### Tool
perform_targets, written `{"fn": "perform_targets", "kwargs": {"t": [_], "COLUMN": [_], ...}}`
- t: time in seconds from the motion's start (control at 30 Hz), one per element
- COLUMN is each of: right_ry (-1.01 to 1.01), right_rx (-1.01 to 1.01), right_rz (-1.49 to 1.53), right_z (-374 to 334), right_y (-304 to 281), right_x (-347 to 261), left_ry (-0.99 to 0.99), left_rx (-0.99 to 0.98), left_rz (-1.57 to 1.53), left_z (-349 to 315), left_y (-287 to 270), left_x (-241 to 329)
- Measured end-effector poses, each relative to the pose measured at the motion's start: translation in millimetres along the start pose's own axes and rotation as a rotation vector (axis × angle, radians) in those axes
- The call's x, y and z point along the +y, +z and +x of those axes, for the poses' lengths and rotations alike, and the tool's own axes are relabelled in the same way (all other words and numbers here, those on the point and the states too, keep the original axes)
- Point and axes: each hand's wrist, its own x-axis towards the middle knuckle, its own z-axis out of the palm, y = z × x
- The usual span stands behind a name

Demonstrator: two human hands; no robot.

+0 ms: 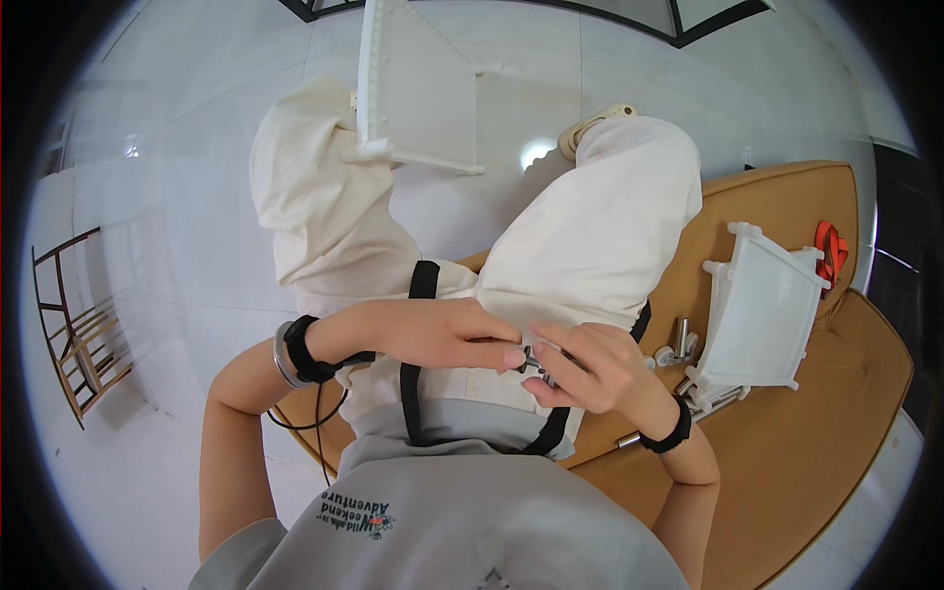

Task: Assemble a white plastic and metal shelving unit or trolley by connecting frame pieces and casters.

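Over my lap, both hands meet at a small shiny metal part, mostly hidden by fingers, so its kind is unclear. My left hand comes from the left and pinches one end between thumb and fingers. From the other side my right hand is closed on it, with thumb and fingertips around the part. To the right on the tan seat is a white plastic shelf panel with corner sockets. Beside and under it are short metal tubes and longer metal rods.
Another white plastic panel stands on the tiled floor by my left leg. A red strap lies on the tan seat past the near panel. At far left is a brown metal rack. A black cable hangs beside my left arm.
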Motion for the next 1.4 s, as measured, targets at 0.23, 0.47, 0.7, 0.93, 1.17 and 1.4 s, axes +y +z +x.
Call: {"fn": "perform_targets", "kwargs": {"t": [0.23,0.47,0.7,0.93,1.17,1.4], "right_ry": [-0.038,-0.033,-0.034,0.108,0.365,0.869], "right_rx": [-0.025,0.008,-0.049,0.013,-0.058,-0.099], "right_rz": [0.01,0.007,-0.043,0.089,0.259,0.516], "right_z": [-4,-6,-12,-11,-10,-1], "right_y": [0,-1,0,8,9,7], "right_x": [0,-5,-23,-26,-31,-23], "left_ry": [-0.055,0.069,0.094,0.164,0.276,0.306], "left_rx": [-0.019,0.015,-0.007,0.174,0.416,0.614], "left_rz": [-0.166,0.085,0.186,0.351,0.738,1.021], "left_z": [-3,-4,-10,-13,-9,2], "left_y": [3,8,25,38,44,37], "left_x": [8,13,10,6,-7,-16]}}
